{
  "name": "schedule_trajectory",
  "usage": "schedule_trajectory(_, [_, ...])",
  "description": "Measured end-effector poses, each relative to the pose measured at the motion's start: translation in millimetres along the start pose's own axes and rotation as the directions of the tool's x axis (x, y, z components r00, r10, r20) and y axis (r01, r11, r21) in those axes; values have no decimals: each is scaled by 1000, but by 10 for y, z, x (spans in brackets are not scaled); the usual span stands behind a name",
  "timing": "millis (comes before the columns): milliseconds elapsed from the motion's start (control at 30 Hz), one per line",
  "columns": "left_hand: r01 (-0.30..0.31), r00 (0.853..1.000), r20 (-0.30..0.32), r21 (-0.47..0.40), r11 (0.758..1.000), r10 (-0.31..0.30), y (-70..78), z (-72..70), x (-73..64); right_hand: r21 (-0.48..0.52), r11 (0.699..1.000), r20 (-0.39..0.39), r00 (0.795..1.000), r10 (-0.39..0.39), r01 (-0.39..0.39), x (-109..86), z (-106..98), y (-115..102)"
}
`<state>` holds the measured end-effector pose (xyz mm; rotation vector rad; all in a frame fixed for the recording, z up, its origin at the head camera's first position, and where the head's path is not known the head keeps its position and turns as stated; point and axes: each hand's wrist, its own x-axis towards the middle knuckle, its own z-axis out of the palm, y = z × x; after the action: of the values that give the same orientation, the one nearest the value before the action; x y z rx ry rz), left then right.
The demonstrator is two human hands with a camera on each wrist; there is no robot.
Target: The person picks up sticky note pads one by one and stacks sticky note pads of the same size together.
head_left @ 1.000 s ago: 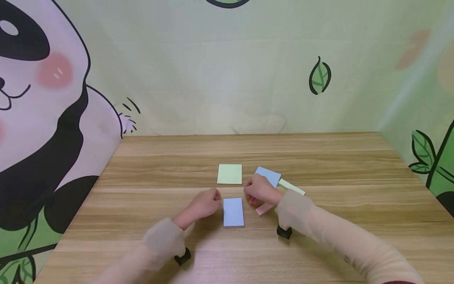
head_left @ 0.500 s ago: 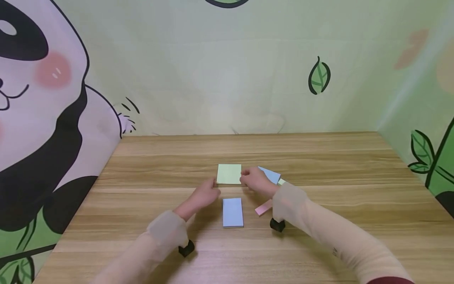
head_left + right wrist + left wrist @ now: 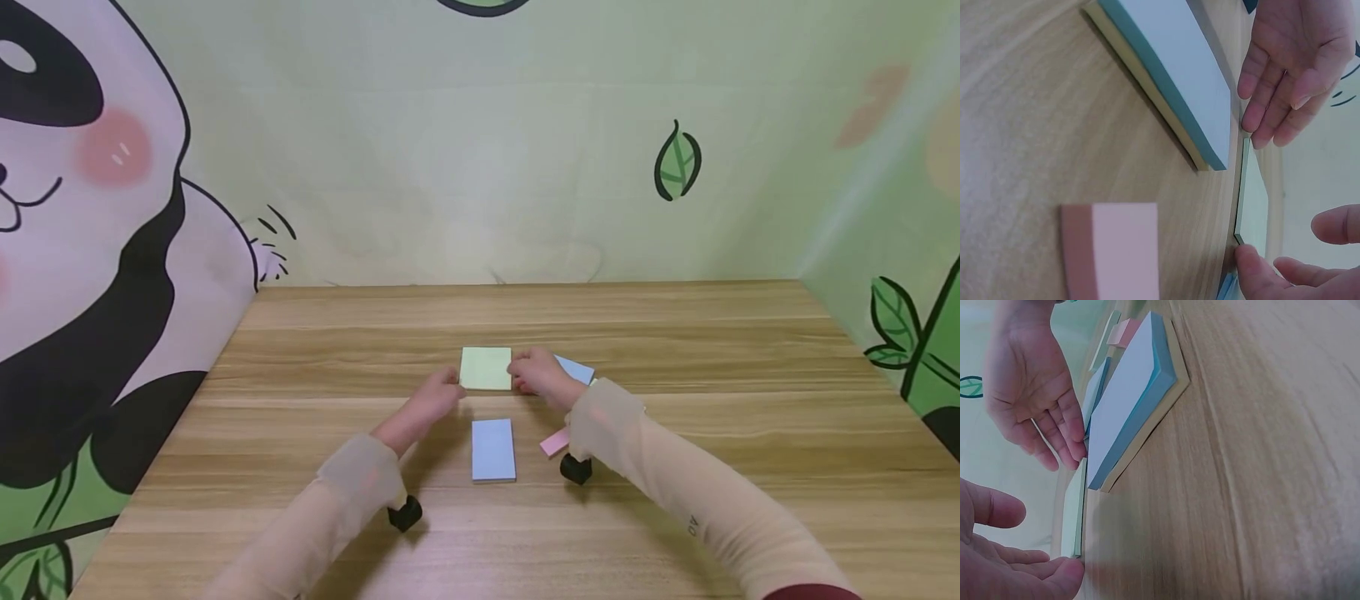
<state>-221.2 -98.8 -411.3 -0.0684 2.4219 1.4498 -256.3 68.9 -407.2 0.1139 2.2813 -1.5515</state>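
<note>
A square pale green sticky-note pad (image 3: pixel 486 368) lies flat near the middle of the table. My left hand (image 3: pixel 429 404) touches its left edge with fairly straight fingertips, thumb held apart, as the left wrist view shows. At the opposite edge, the fingertips of my right hand (image 3: pixel 547 377) touch the pad, its thumb also apart. Nearer to me lies a blue sticky-note pad (image 3: pixel 492 450); the left wrist view shows a yellow layer (image 3: pixel 1175 378) under the blue one. A second blue pad (image 3: pixel 576 369) is partly hidden behind my right hand.
A small pink note pad (image 3: pixel 555 442) lies below my right wrist, partly covered by the sleeve. A narrow pale green strip pad (image 3: pixel 1105 340) shows beyond it in the left wrist view. A panda-printed backdrop (image 3: pixel 480 167) rises behind the wooden table (image 3: pixel 337 333).
Both hands have moved forward to the square green pad, one on each side. My right hand came from beside the pink pad, up and slightly left. The pads look unmoved.
</note>
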Motion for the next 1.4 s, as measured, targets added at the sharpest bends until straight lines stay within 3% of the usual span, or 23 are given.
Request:
schedule_trajectory(167, [18,1000,1,2,1000,-18,-2,-4,11,19,1000,-2,1000,7,-7,0,0,10])
schedule_trajectory(1100, [-44,999,-12,29,999,44,-25,37,-48,21,999,34,999,33,-34,-90,-48,34])
schedule_trajectory(1400, [-15,1000,0,71,997,15,-9,19,-94,7,998,48,997,64,-65,-132,-54,28])
